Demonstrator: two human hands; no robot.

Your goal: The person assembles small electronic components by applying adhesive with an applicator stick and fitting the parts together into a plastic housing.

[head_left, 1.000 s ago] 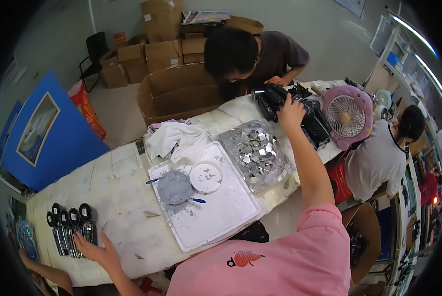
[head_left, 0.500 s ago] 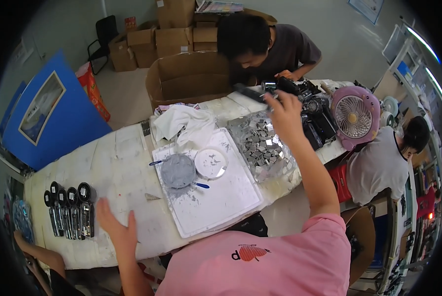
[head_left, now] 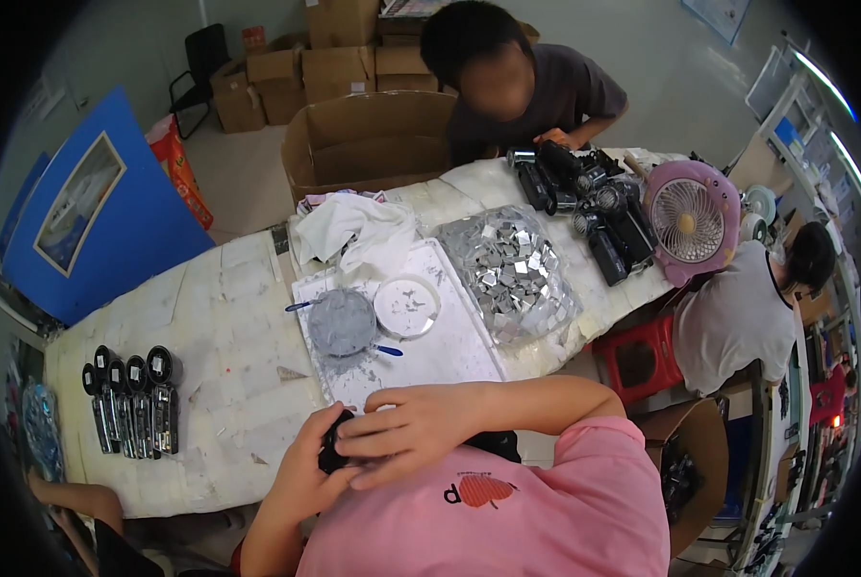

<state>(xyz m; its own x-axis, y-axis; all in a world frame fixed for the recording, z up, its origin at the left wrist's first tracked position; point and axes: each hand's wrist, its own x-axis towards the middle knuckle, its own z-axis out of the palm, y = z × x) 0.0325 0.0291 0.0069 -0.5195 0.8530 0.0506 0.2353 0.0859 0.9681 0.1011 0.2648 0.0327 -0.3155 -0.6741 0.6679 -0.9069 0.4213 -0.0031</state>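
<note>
Close to my chest, at the near edge of the table, both hands are closed around a black device (head_left: 333, 444), mostly covered by my fingers. My left hand (head_left: 305, 471) grips it from the left side. Across it from the right lies my right hand (head_left: 406, 433), its fingers wrapped over the top. Just beyond is a white board (head_left: 425, 356) bearing a tub of grey paste (head_left: 343, 324), a white round dish (head_left: 406, 308) and blue-handled tools (head_left: 388, 351). A row of several black devices with round heads and shiny handles (head_left: 137, 409) lies at the left.
Right of the board, a clear plastic bag (head_left: 512, 274) holds many small mirror-like squares. Farther right are a pile of black devices (head_left: 608, 216) and a pink fan (head_left: 690, 221). A white cloth (head_left: 358, 231) lies beyond the board. A co-worker (head_left: 546, 91) leans in opposite.
My right hand has come back from the pile at the far right with a black device. My left hand, open near the row before, has moved right and closed on it too.
</note>
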